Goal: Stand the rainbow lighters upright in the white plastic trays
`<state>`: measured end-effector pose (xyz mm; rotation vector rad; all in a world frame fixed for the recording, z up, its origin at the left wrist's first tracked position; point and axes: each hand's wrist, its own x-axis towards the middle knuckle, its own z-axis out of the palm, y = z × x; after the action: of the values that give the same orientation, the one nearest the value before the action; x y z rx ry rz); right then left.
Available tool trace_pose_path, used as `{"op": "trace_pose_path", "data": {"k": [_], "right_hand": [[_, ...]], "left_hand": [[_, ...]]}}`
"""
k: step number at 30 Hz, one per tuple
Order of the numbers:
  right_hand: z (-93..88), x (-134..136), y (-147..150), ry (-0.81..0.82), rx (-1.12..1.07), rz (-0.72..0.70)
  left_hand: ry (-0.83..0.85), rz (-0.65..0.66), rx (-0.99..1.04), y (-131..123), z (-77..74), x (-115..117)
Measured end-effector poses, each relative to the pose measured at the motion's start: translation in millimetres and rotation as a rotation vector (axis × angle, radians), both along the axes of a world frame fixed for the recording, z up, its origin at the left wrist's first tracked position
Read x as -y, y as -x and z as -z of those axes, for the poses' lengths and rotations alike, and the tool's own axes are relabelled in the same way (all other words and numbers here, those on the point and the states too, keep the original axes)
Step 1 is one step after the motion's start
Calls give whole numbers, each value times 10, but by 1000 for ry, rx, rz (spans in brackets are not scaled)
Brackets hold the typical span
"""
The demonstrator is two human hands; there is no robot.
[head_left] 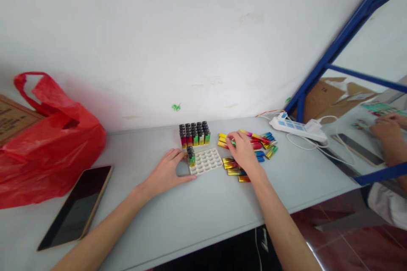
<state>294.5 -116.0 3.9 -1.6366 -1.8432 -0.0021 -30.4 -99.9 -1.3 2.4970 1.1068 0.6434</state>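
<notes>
A white tray (207,161) with rows of round holes lies on the table. Two or so small lighters (191,159) with black tops and green-yellow bodies stand in its left column. My left hand (168,171) grips the tray's left side, thumb along the front edge and fingers behind. Over a loose pile of shiny metallic sticks (234,172) in gold, red, blue and green is my right hand (243,150). Its fingers are curled together at the pile's left part; what they pinch is mostly hidden. Behind the tray stands an upright block of black-topped lighters (195,134).
At left are a red plastic bag (60,139), a cardboard box (15,120) and a dark-screened tablet (78,207). A white power strip (297,128) with cables lies at right, by a blue metal frame (330,51). Beyond it, another person's hand (386,129) rests over a table.
</notes>
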Motion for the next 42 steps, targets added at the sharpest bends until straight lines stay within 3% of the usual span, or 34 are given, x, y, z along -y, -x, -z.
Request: {"op": "trace_pose_path", "data": {"k": [5,9,14,18,21,25,30,35,42], "right_hand": [[137,-59,-295,-50,-18,94],[69,-55,-352,-198,-94,185],[-51,-35,-498,-431,-198,396],[-53,-36,-686,-515,-226,538],[5,-44,-790,-445,-211,595],[111,-42,-880,-191,-172,682],[178,-29,-1010,58,-121,636],[211,-30,-1053,142,-93,528],[222,-57,-1036,141,-106,507]], "left_hand": [[8,-4,11,10,12,-5],[14,-5,9,16,27,-15],[18,4,24,17,32,-29],[15,3,24,9,26,-37],[7,7,30,9,32,-47],[13,11,26,16,43,-70],[30,20,20,20,2,-98],[51,18,-2,7,-51,-108],[12,11,-24,-20,-49,-137]]}}
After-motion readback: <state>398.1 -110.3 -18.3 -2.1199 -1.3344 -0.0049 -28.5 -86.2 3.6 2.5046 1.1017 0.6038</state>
